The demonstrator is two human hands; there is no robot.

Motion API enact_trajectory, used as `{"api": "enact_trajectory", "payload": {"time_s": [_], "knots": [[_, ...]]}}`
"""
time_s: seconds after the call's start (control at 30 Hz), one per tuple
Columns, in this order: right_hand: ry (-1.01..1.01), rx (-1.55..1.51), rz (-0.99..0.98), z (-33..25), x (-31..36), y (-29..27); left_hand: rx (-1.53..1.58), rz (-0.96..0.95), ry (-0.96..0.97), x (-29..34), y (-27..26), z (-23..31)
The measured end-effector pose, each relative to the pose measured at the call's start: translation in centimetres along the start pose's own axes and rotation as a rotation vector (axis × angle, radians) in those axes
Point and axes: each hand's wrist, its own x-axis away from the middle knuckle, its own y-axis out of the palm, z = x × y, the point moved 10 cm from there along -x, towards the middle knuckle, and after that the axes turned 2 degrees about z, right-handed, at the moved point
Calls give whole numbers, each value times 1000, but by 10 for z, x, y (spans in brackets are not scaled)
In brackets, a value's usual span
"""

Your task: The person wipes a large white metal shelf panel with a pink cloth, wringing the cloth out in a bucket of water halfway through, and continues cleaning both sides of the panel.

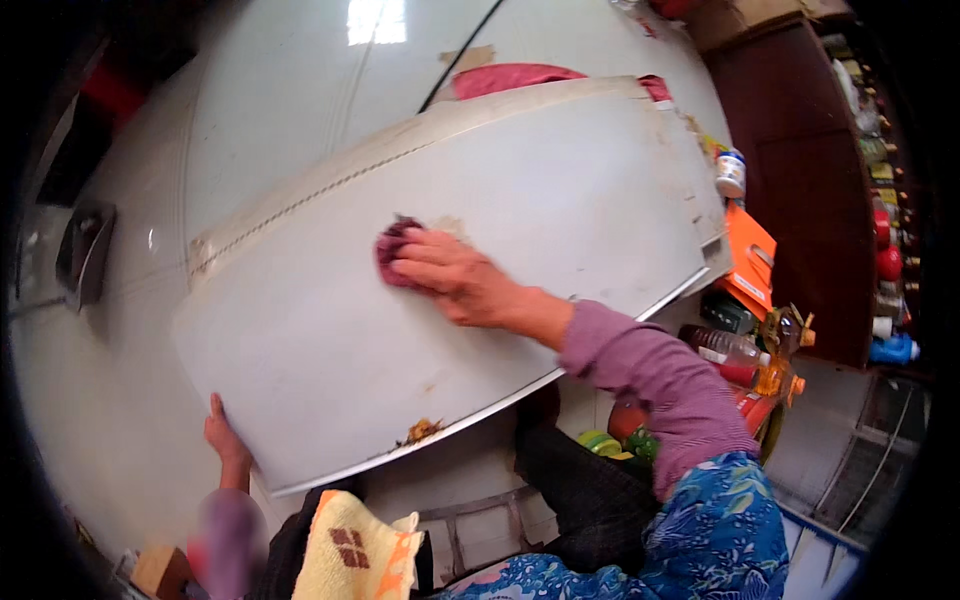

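Observation:
A large white panel [330,330] lies tilted in front of me, with a perforated strip along its far side and a pale trim on its near edge. My right hand [465,280] presses a balled maroon cloth [393,255] against the panel's surface, fingers bent over it. Beside the cloth is a brownish smudge [452,228]. At the panel's lower left corner, my left hand [224,438] grips the edge, one finger pointing up along it and the others hidden. A rust-brown patch [420,431] marks the near edge.
Bottles [728,347], an orange folder-like item [750,255] and a white container [730,174] crowd the panel's right. Beyond them stands a dark brown cabinet [790,190]. A yellow towel [350,550] lies near my lap. Pink cloth [515,78] shows behind the far edge, on the tiled floor [270,120].

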Motion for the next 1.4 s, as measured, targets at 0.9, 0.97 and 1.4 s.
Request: {"api": "enact_trajectory", "payload": {"time_s": [0.9,0.97,1.4], "knots": [[218,440,18,25,7,-23,54,14,-6,1,7,-1],[375,671,128,64,-6,-57,64,16,-8,2,13,-2],[392,626,-90,35,20,-21,-50,64,45,10,9,11]]}}
